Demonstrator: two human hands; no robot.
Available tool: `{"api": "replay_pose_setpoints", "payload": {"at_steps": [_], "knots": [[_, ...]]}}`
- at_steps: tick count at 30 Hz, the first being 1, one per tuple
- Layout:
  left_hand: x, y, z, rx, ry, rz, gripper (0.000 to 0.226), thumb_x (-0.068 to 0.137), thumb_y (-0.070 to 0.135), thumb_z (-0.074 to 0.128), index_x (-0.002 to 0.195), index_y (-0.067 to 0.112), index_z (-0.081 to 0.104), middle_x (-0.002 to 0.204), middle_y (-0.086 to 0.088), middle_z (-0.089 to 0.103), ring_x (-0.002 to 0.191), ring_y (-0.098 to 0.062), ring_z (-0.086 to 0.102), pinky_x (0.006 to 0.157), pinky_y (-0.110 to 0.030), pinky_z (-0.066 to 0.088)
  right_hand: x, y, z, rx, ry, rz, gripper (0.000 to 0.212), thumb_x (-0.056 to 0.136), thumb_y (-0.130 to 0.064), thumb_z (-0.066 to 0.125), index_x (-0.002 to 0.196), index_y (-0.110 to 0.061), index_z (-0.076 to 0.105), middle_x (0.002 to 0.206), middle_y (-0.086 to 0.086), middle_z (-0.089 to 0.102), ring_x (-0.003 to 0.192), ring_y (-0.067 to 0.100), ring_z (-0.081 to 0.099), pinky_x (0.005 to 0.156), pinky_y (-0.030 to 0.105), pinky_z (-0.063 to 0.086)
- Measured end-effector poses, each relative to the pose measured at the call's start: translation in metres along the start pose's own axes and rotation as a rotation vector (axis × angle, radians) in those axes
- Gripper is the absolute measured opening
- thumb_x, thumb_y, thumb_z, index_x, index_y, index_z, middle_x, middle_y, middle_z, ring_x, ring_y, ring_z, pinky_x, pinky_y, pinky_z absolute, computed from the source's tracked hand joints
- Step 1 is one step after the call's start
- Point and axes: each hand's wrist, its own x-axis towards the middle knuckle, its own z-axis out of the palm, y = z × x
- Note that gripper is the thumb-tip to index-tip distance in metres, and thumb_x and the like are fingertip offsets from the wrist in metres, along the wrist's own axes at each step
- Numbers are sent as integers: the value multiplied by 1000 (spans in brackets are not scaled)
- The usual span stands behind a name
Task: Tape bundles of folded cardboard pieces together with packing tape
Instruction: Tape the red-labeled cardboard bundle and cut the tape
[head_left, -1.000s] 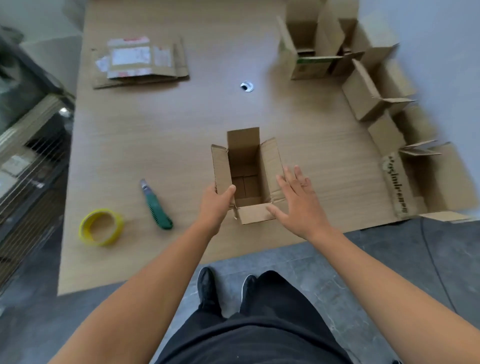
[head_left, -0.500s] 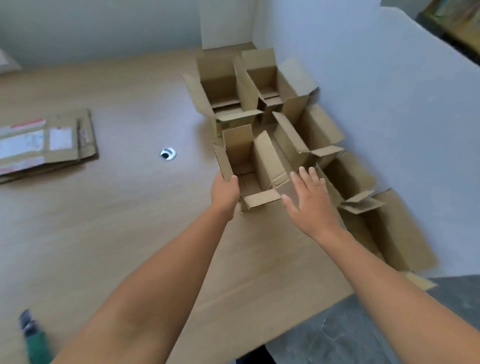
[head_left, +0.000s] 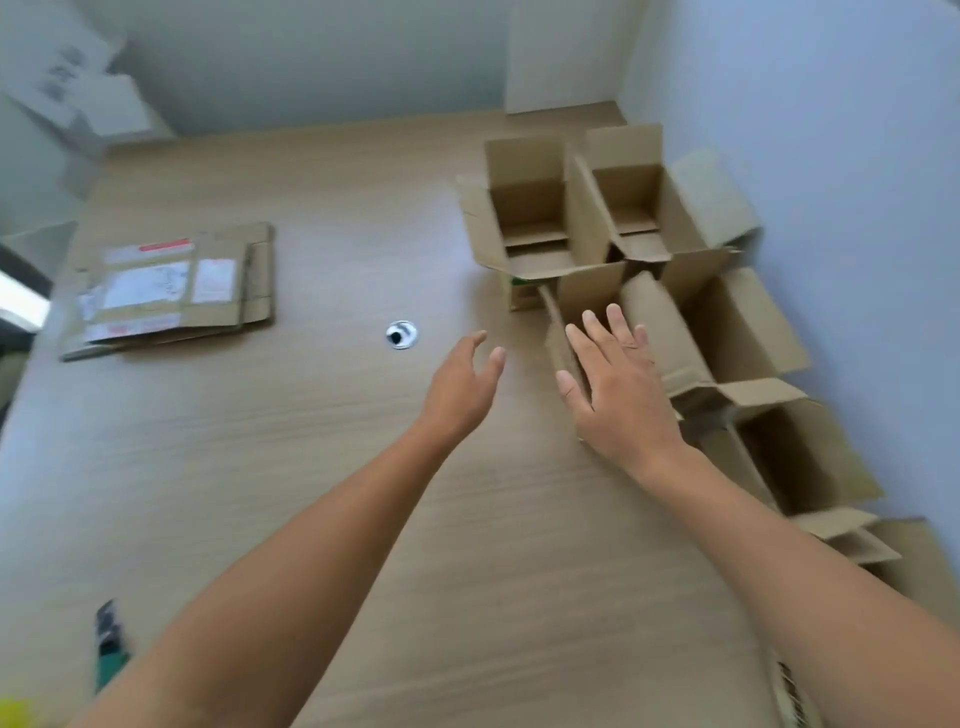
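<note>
A small open cardboard box (head_left: 654, 332) stands among several other open boxes (head_left: 540, 218) along the right wall. My right hand (head_left: 613, 384) lies flat over its near side with fingers straight, hiding much of it. My left hand (head_left: 462, 384) hovers just left of the box, fingers relaxed and holding nothing. A flat stack of folded cardboard pieces (head_left: 171, 291) with white labels lies at the far left of the table. A sliver of the yellow tape roll (head_left: 13, 714) shows at the bottom left corner.
A green utility knife (head_left: 109, 644) lies near the table's front left edge. A round metal cable hole (head_left: 401, 333) sits mid-table. The wooden table (head_left: 311, 493) meets a white wall behind and to the right. More open boxes (head_left: 800, 457) line the right edge.
The box moved from the table's front to the row of boxes by the wall. My left hand let go of its flap and drew left; the view swung up and right.
</note>
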Motion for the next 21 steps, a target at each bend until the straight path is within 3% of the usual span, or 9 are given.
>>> {"api": "replay_pose_setpoints", "payload": {"at_steps": [2,5,8,11,14,17,21], "knots": [[3,-30,-60,210,102,67,47,102,41,52,142,17,53,150,-1,51,140,-24,42,113,-35,31,25,-36,18,-2,-58,-48,60,104,-40,47,156,-13,38,167,7,26,158,25,4,127,45,-3],[10,-75,-145,524,178,39,49,103,51,43,146,28,48,160,5,35,152,-25,18,121,-47,16,62,-105,52,-11,-136,-111,63,104,-49,41,158,-18,33,168,5,21,158,24,1,126,46,-4],[21,-120,-220,710,198,-27,54,101,59,36,149,34,41,166,7,19,155,-21,-3,122,-54,-5,98,-184,93,-50,-220,-167,65,104,-54,33,160,-21,27,170,2,16,158,23,-1,125,49,-3],[37,-175,-291,805,216,-96,58,98,65,32,148,36,39,168,6,10,154,-24,-11,120,-57,-11,140,-262,136,-57,-301,-214,69,104,-56,29,161,-19,20,171,2,11,158,21,-4,126,46,-3],[69,-233,-357,795,244,-233,72,94,73,31,153,31,31,168,2,8,154,-29,-8,121,-58,-4,190,-335,181,-31,-335,-238,71,104,-56,32,161,-16,19,170,5,12,158,22,-1,127,44,1],[106,-282,-412,630,293,-316,83,93,72,41,157,21,25,168,-6,9,154,-31,-2,123,-53,6,238,-393,222,48,-337,-189,72,102,-56,38,161,-17,20,170,7,13,157,24,4,127,43,7],[150,-320,-449,286,263,-332,92,91,65,56,158,14,21,163,-9,25,148,-31,26,117,-50,30,287,-427,259,148,-323,-13,75,99,-52,48,160,-19,20,168,10,13,154,29,13,123,43,25]]}}
